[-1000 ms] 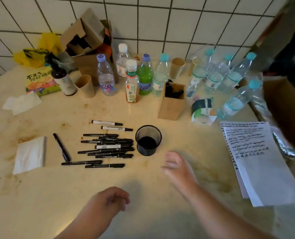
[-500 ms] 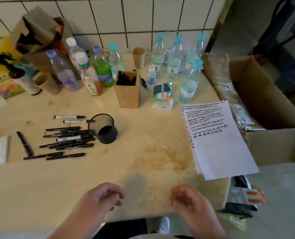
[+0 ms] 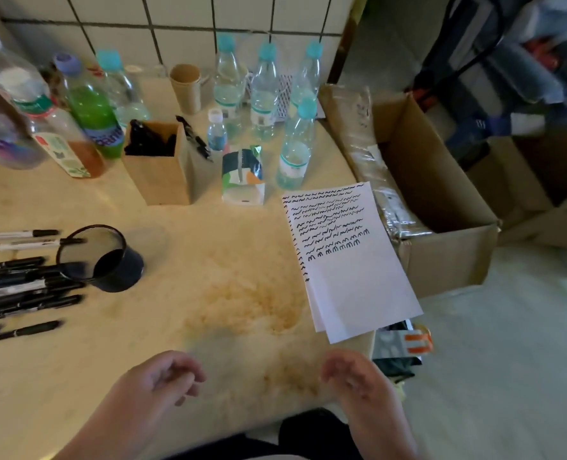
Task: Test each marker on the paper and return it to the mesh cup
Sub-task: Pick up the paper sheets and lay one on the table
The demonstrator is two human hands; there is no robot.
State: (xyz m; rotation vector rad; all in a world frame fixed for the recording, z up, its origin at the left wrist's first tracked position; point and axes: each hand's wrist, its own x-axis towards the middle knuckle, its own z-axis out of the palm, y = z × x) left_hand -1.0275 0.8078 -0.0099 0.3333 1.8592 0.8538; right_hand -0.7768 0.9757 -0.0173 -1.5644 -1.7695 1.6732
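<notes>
Both hands sit at the near desk edge, holding nothing. Left hand has fingers loosely curled, relaxed; right hand likewise, fingers slack, at the near right corner. Between and beyond them is a bare, stained stretch of desk up to the mesh cup and paper.

Paper, a few stacked sheets with black squiggle rows on the upper half, lies along the right desk edge, its lower corner overhanging. Cardboard box stands on the floor just right of it.

Mesh cup stands upright mid-left, well apart from the paper. Markers lie in a loose pile just left of the cup, running off frame.

Farther back: wooden holder with dark pens, small carton, bottles and a paper cup along the tiled wall.
</notes>
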